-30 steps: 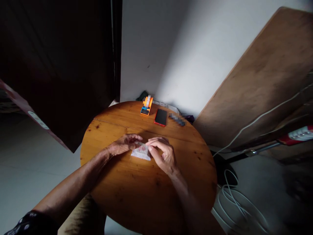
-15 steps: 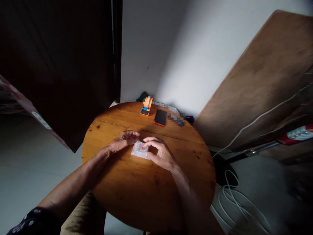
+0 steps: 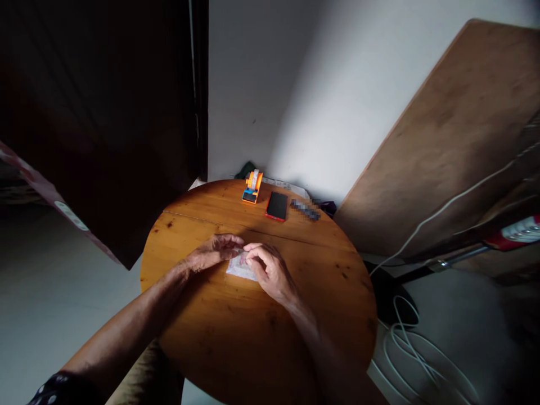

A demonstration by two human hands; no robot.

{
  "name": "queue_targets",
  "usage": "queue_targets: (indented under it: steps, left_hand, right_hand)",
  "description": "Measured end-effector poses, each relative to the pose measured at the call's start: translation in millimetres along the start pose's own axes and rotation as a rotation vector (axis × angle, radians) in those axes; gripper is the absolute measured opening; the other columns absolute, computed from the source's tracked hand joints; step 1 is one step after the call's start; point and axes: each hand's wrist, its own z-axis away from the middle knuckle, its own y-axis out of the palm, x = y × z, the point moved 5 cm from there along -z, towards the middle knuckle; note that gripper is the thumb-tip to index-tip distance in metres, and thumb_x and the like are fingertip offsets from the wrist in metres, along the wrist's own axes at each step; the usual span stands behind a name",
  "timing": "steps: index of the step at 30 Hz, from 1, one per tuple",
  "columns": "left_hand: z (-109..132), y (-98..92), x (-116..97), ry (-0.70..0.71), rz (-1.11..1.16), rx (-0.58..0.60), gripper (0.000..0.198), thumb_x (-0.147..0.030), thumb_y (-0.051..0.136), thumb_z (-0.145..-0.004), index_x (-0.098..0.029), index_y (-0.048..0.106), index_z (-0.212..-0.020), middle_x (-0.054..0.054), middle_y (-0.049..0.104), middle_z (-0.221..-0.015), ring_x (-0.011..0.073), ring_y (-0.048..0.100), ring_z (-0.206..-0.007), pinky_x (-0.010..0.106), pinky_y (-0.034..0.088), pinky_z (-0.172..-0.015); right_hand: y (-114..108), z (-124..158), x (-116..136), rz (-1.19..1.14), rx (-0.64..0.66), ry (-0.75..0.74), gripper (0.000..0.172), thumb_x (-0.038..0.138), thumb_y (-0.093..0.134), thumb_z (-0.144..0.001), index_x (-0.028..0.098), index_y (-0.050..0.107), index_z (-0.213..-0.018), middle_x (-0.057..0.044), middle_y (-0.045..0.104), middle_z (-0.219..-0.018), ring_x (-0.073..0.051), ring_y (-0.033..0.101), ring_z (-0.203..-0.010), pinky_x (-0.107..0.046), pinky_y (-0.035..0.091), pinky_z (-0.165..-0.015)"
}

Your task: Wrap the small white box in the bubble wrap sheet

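A small translucent packet (image 3: 240, 270) with a reddish mark lies on the round wooden table (image 3: 236, 320). My left hand (image 3: 217, 251) is at its upper left edge, thumb and fingers closed at the packet's far side. From the right, my right hand (image 3: 270, 269) covers part of the packet, its thumb and index finger brought together at the top edge. The fingertips of both hands nearly meet there. What exactly lies between the fingers is too small to tell.
Toward the back stand an orange tape dispenser (image 3: 253, 187), a red-edged phone (image 3: 277, 206) and a blurred dark item (image 3: 305, 209). A white wall rises behind. At right are a brown board (image 3: 442, 129) and coiled white cable (image 3: 411, 349) on the floor.
My right hand's fingers have drawn together, and its fingertips have come closer to my left hand at the packet's top edge. The view has shifted slightly.
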Motion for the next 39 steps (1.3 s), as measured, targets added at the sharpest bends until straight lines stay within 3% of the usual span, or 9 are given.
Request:
queue_targets:
  steps: [8,16,21,26,30,35,39]
  left_hand:
    - [1.1,7.3,-6.5,0.021,-0.032,0.029,0.047,-0.033,0.075,-0.077,-0.016,0.059,-0.118,0.009,0.065,-0.112,0.0198,0.060,-0.100,0.036,0.045,-0.090]
    - [6.1,19.1,-7.2,-0.063,-0.037,0.053,0.063,-0.026,0.076,-0.074,-0.018,0.050,-0.131,0.008,0.062,-0.109,0.0166,0.058,-0.089,0.032,0.046,-0.079]
    - [9.1,27.2,-6.3,-0.059,0.089,0.142,0.073,-0.020,0.078,-0.070,-0.022,0.045,-0.134,0.008,0.057,-0.117,0.0168,0.057,-0.096,0.032,0.045,-0.085]
    - [10.6,26.5,-7.3,-0.039,0.064,0.170,0.086,-0.020,0.080,-0.069,-0.026,0.036,-0.143,0.010,0.054,-0.124,0.0196,0.056,-0.105,0.035,0.044,-0.091]
    - [11.1,23.9,-12.8,0.001,0.054,0.156,0.071,-0.028,0.077,-0.073,-0.024,0.044,-0.136,0.009,0.059,-0.118,0.0220,0.056,-0.107,0.036,0.042,-0.094]
    - [8.8,18.7,-10.4,-0.061,-0.041,0.077,0.036,-0.039,0.073,-0.077,-0.018,0.063,-0.105,0.005,0.065,-0.101,0.0192,0.058,-0.092,0.031,0.043,-0.083]
    - [7.2,17.6,-5.0,-0.131,-0.144,0.084,0.035,-0.049,0.066,-0.082,-0.015,0.070,-0.091,0.004,0.067,-0.085,0.0176,0.056,-0.078,0.030,0.040,-0.073]
  right_hand:
    - [-9.6,-2.5,-4.3,-0.085,-0.065,0.117,0.013,0.020,0.047,-0.095,0.024,0.057,-0.088,-0.006,0.070,-0.113,-0.020,0.063,-0.109,-0.036,0.045,-0.095]
    - [-19.2,-4.1,-13.3,-0.288,-0.143,0.249,0.015,0.034,0.049,-0.096,0.024,0.059,-0.090,-0.007,0.070,-0.108,-0.020,0.066,-0.101,-0.033,0.051,-0.089]
    - [-29.1,-4.3,-29.2,-0.395,-0.238,0.366,0.025,0.047,0.055,-0.093,0.023,0.063,-0.096,-0.007,0.071,-0.102,-0.021,0.067,-0.096,-0.034,0.053,-0.087]
    - [-26.9,-2.0,-53.3,-0.515,-0.312,0.482,0.030,0.052,0.061,-0.087,0.022,0.064,-0.090,-0.005,0.073,-0.092,-0.020,0.068,-0.089,-0.035,0.052,-0.085]
    - [-21.2,-0.6,-74.1,-0.534,-0.353,0.584,0.037,0.058,0.063,-0.081,0.021,0.061,-0.083,-0.005,0.073,-0.087,-0.019,0.067,-0.079,-0.033,0.053,-0.075]
    - [-15.4,-0.9,-87.5,-0.554,-0.382,0.636,0.039,0.059,0.066,-0.076,0.021,0.060,-0.080,-0.004,0.071,-0.082,-0.017,0.064,-0.070,-0.029,0.051,-0.062]
    - [-21.6,1.0,-86.6,-0.557,-0.295,0.690,0.037,0.057,0.064,-0.078,0.022,0.060,-0.088,-0.005,0.071,-0.083,-0.018,0.066,-0.072,-0.028,0.050,-0.056]
